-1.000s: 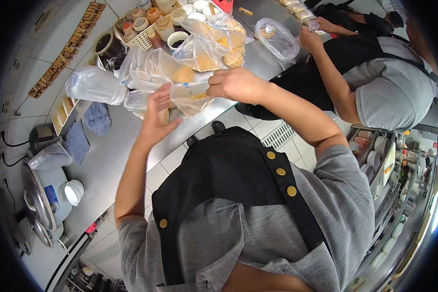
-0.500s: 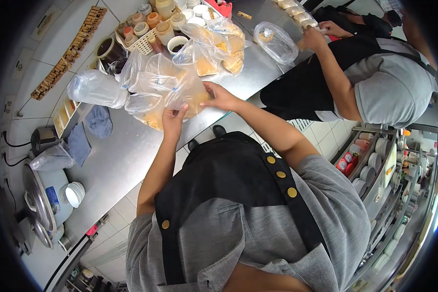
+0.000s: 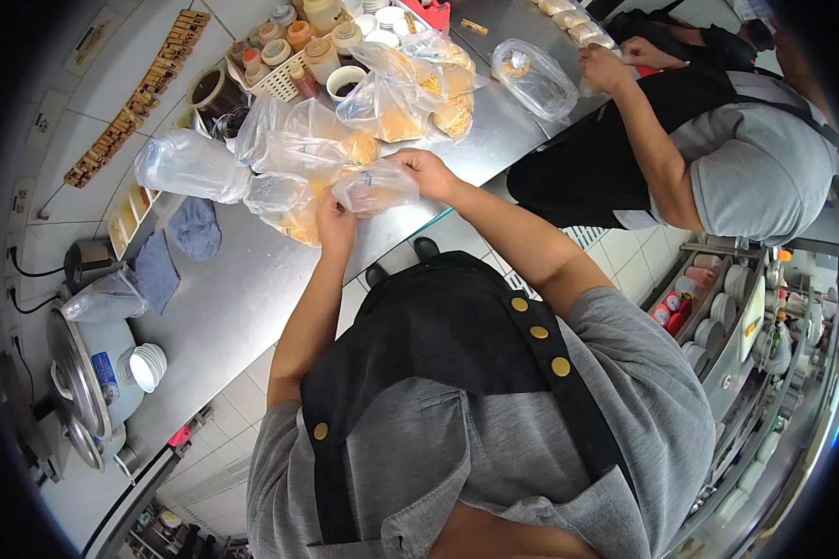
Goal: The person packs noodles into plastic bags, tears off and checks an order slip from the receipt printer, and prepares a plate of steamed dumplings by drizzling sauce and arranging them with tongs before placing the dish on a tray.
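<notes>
A clear plastic bag (image 3: 379, 189) with yellowish contents is stretched between my two hands at the counter's front edge, its upper part folded toward me. My left hand (image 3: 336, 224) grips the bag's left side, fingers partly hidden behind the plastic. On the right side, my right hand (image 3: 427, 174) pinches the same bag. Just behind and left of it lie another bag with pale yellow food (image 3: 284, 200) and a bag with orange-yellow contents (image 3: 345, 144). Farther back sits a bag of yellow food (image 3: 387, 107).
A roll of clear bags (image 3: 191, 166) lies left on the steel counter (image 3: 233, 289). Sauce bottles (image 3: 322, 58) stand in a basket (image 3: 275, 84) at the back, beside a cup of dark liquid (image 3: 345, 82). Blue cloths (image 3: 194, 228) lie left. A co-worker (image 3: 718, 154) stands at right.
The bag's upright top has come down and folded over toward me between my hands. Both hands still hold it, the right one slightly farther right.
</notes>
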`<state>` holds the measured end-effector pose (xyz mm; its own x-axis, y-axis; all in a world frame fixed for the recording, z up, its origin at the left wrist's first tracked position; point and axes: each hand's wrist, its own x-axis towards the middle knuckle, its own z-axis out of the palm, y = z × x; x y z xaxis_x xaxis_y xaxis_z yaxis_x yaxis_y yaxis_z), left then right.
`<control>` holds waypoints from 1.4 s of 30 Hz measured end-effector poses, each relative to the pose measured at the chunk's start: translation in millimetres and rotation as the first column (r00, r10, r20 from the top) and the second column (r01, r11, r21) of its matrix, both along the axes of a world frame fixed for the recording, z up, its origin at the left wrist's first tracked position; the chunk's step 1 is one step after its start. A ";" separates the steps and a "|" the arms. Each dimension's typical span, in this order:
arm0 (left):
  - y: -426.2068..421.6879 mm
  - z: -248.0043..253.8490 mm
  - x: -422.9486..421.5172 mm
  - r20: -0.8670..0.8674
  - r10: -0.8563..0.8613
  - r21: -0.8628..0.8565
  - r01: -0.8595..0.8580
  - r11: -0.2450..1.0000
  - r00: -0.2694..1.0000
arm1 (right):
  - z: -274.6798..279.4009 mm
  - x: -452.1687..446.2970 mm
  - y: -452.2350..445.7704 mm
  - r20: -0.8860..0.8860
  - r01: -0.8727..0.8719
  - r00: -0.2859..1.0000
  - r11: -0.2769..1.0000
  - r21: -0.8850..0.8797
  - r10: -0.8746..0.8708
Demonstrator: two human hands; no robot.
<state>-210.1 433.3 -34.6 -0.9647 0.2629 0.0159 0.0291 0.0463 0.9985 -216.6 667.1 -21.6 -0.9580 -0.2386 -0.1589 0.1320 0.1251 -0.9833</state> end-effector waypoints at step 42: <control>67.8 28.2 35.3 -0.496 -0.476 -0.827 -0.228 0.514 0.726 | 7.5 -9.2 -20.5 0.418 -0.129 0.859 0.665 0.735 -0.295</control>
